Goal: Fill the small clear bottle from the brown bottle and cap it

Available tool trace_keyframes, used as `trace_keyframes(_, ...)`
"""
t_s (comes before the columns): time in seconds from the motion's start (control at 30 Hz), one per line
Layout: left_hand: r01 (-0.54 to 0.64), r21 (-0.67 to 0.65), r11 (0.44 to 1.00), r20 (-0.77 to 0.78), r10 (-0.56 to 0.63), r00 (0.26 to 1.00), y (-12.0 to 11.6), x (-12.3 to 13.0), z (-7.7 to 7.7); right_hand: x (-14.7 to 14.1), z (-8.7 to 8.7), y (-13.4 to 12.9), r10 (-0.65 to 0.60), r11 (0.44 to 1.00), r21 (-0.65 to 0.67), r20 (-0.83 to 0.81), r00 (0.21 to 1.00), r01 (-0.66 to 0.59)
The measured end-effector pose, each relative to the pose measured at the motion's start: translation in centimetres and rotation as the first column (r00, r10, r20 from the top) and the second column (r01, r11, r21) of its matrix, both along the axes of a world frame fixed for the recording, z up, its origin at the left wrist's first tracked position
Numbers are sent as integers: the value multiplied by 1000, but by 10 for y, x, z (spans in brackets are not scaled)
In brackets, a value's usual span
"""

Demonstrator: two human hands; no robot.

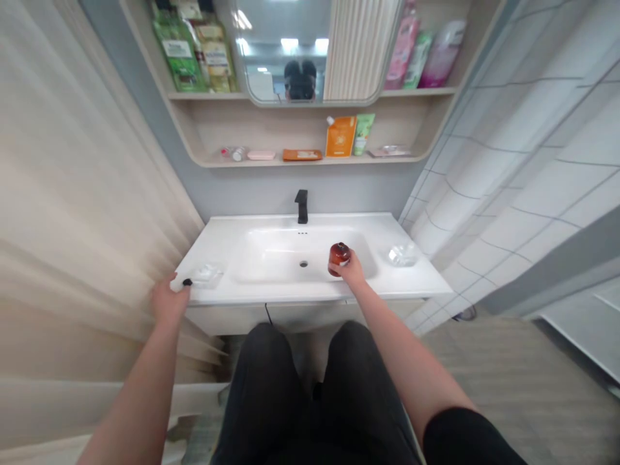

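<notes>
My right hand [352, 270] is wrapped round an amber-brown bottle [338, 259] with a dark top. It holds the bottle above the right part of the white sink basin [271, 258]. At the left front corner of the counter is my left hand [169, 298], its thumb and fingers apart. Beside the thumb tip sits a small black piece [187, 282], perhaps a cap or pump top; whether they touch is unclear. Just right of that piece lies a clear plastic item [207, 276]. Another clear item [402, 255] rests on the counter's right side.
A black faucet [302, 206] stands behind the basin. Above, a shelf [232, 163] carries an orange pouch [340, 137], a green tube [363, 134] and small packages. Higher up are bottles and a mirror [285, 51]. A curtain [82, 194] hangs left; a tiled wall [513, 168] is right.
</notes>
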State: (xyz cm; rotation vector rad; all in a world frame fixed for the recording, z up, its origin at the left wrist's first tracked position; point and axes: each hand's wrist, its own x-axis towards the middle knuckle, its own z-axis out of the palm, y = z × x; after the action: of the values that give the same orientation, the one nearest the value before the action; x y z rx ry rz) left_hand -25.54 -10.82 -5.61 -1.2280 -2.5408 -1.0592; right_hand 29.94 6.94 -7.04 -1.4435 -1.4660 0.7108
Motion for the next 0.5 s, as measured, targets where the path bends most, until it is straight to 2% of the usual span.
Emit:
trace_keyframes(0.1, 86, 91, 992, -1, -86, 996, 1, 16, -1, 3, -5, 1, -16, 1000, -21, -23, 1000, 15)
trace_keyframes(0.17, 133, 80, 988, 28, -135, 990, 6, 31, -1, 4, -6, 1, -10, 999, -31, -22, 1000, 10)
trace_keyframes(0.33, 15, -64, 998, 49, -12, 999, 22, 62, 3, 4, -5, 0, 15, 1000, -25, 18, 1000, -15)
trace_keyframes(0.5, -37, -45, 998, 39, 39, 999, 21, 70, 6, 6, -6, 0, 40, 999, -3, 75, 996, -40)
